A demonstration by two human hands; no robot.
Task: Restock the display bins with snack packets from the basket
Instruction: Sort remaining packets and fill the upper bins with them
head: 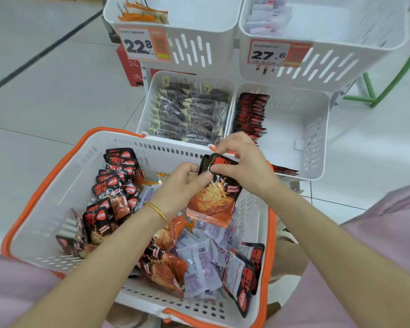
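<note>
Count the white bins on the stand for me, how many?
4: upper left bin, upper right bin, lower left bin, lower right bin. More may be out of view.

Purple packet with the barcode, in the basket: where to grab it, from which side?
Probably pinch the purple packet by its flat sealed edge beside the barcode, coming from above. It lies flat atop the pile in the basket, that edge exposed; red packets crowd its left, a black packet its right.
</note>
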